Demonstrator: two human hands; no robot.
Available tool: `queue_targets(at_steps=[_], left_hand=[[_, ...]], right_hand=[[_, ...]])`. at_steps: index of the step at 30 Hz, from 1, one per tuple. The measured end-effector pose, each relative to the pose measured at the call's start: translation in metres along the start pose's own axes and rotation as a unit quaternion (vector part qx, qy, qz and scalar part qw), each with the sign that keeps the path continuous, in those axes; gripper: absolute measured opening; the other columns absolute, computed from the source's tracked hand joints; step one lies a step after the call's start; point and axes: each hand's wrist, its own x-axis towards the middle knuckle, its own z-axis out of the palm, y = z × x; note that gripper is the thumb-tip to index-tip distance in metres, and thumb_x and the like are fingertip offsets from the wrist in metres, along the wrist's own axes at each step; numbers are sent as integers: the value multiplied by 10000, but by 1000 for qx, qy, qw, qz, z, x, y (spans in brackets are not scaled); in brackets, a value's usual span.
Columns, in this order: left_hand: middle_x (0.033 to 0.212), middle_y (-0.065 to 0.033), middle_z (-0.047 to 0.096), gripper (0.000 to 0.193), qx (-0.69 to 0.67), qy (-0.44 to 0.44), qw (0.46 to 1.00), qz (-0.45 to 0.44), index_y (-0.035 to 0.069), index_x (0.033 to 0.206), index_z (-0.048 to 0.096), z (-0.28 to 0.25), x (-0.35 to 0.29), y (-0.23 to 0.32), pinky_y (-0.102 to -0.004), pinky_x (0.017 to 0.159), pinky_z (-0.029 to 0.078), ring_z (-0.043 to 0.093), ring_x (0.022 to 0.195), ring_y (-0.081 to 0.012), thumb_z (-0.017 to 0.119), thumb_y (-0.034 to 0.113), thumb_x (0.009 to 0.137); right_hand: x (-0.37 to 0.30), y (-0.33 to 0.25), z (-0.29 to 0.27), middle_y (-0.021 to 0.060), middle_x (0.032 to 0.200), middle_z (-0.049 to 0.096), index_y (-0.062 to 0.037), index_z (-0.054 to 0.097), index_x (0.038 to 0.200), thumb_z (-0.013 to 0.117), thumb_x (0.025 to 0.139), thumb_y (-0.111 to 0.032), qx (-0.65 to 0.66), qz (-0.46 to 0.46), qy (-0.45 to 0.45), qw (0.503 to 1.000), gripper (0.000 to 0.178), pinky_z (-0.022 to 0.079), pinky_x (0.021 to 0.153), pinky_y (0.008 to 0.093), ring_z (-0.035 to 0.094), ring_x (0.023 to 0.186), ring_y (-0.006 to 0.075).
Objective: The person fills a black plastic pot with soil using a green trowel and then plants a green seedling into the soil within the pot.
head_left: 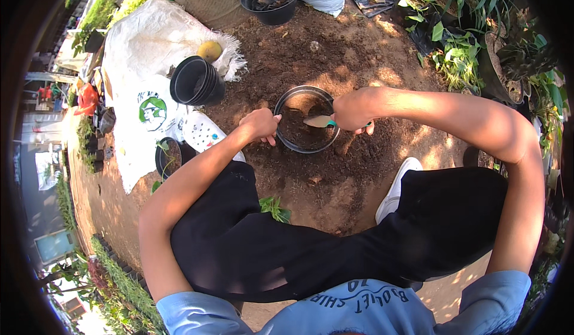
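- The pot [306, 120] is sitting on the loose soil [335, 54] at the picture's centre, just ahead of the person's knees, and it is looking black, round and thin-walled, roughly half full of dark earth.
- The left hand [260, 124] is gripping the rim at the pot's 9 o'clock, fingers curled together over the edge; if that grip is slackening, the light pot is likely tipping and spilling.
- The right hand [353, 110] is clamped on the handle of a trowel [319, 121] at the pot's 3 o'clock, the pale blade lying flat over the earth inside.
- A blade swinging too far towards 9 o'clock is risking a knock against the left fingers.
- Soil sliding off a tilted blade is likely landing outside the rim.
- A stack of empty pots [197, 81] is lying on a white sack [149, 42] at 10 o'clock, well apart.
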Motion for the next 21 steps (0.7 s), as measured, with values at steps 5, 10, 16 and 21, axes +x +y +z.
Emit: queue_targets(at_steps=[5,10,16,21], left_hand=[[702,-12,748,592,99,-11,995,-17,18,832,745,-2,5,11,-350,767,564,719,740,-163,387,430,1063],[712,-21,752,580,127,-4,992,-21,10,865,743,-1,4,12,-374,826,551,733,818,-167,390,426,1062],[704,-30,750,587,114,5,993,-29,3,852,738,-5,0,14,-360,820,553,736,774,-156,390,427,1062],[694,-23,747,600,104,22,994,-30,10,820,740,-2,-5,21,-355,833,551,738,779,-169,396,439,1060]], right_hand=[[22,23,37,211,998,703,114,604,1140,413,1011,-188,-5,-47,53,997,380,609,668,371,728,754,258],[3,20,48,165,832,720,57,652,1136,428,1027,-249,-131,-33,27,991,394,599,682,386,706,607,246],[16,29,18,119,699,675,42,705,843,456,991,-215,-104,-72,98,987,388,572,563,393,672,594,248],[29,38,42,133,974,729,-8,744,948,565,893,-144,-205,-88,89,971,232,550,654,456,685,810,241]])
